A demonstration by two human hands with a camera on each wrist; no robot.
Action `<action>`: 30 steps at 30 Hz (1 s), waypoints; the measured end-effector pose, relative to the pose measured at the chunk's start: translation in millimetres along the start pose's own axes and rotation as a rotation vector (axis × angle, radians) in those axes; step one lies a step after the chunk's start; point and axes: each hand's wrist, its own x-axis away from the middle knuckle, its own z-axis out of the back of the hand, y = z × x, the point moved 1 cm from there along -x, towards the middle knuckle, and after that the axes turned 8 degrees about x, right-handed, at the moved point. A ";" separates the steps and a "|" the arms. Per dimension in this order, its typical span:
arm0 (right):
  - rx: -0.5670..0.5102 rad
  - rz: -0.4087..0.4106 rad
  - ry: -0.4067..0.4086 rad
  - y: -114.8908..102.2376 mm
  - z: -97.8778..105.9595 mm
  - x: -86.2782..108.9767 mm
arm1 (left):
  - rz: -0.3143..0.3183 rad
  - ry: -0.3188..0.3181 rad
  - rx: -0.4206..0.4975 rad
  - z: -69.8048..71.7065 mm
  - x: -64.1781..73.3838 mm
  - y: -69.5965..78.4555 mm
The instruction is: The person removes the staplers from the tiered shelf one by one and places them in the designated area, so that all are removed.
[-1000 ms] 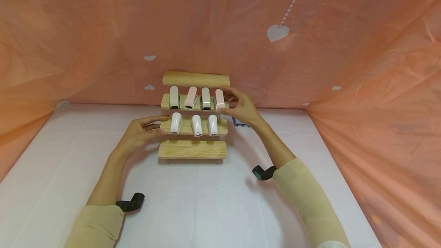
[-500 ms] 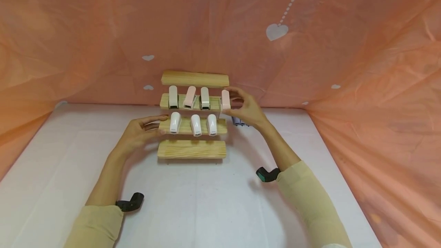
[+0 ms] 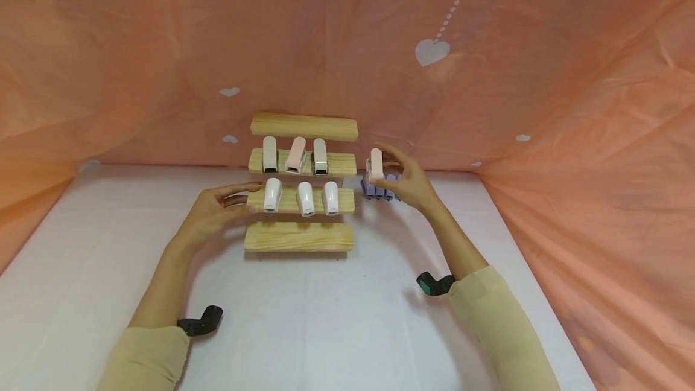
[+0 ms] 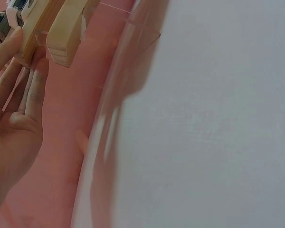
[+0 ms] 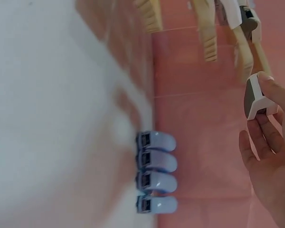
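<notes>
My right hand point(image 3: 411, 184) pinches a pale pink stapler point(image 3: 377, 163) between thumb and fingers, off the right end of the wooden shelf stand. In the right wrist view that stapler point(image 5: 251, 99) shows its grey underside. My left hand point(image 3: 213, 215) grips the left end of the stand's second-lowest board point(image 3: 345, 201), thumb on one face and fingers behind. Three white staplers point(image 3: 306, 199) stand on that board. On the board above point(image 3: 343, 164) are a beige stapler point(image 3: 269, 152), a pink stapler point(image 3: 296, 153) and a light grey one point(image 3: 320, 154).
Several purple-blue staplers point(image 5: 160, 162) stand in a row on the white table point(image 3: 326, 318), right of the stand and partly behind my right hand. The top board point(image 3: 304, 126) and bottom board point(image 3: 298, 237) bear nothing. An orange cloth point(image 3: 163, 47) hangs behind and at both sides.
My right hand has taken the pale pink stapler off the right end of its board and moved it right, over near the purple-blue staplers. The left hand stays on the stand.
</notes>
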 end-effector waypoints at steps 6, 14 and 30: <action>-0.022 -0.038 -0.007 12.2 -1.2 10.1 | 0.021 0.004 0.000 -0.5 1.3 0.2; -0.060 -0.076 0.005 29.7 -9.1 20.4 | 0.004 0.009 -0.003 -0.3 0.3 0.9; -0.009 -0.160 -0.021 89.2 -31.5 29.2 | 0.029 0.019 -0.008 -1.0 1.4 4.2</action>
